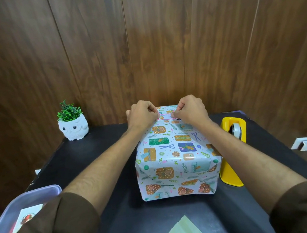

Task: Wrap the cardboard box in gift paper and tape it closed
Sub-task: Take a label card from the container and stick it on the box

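A box wrapped in white gift paper (173, 152) printed with presents and scissors stands in the middle of the black table (100, 160). Its near end is folded shut. At the far top edge, my left hand (142, 115) and my right hand (191, 110) each pinch one end of a thin pink string (166, 116) stretched across the paper between them. The box's far side is hidden.
A yellow tape dispenser (231, 146) stands touching the box's right side. A pale strip of tape (181, 231) lies on the table near me. A white owl pot with a plant (73, 128) sits far left. A lilac tray (30, 197) is near left.
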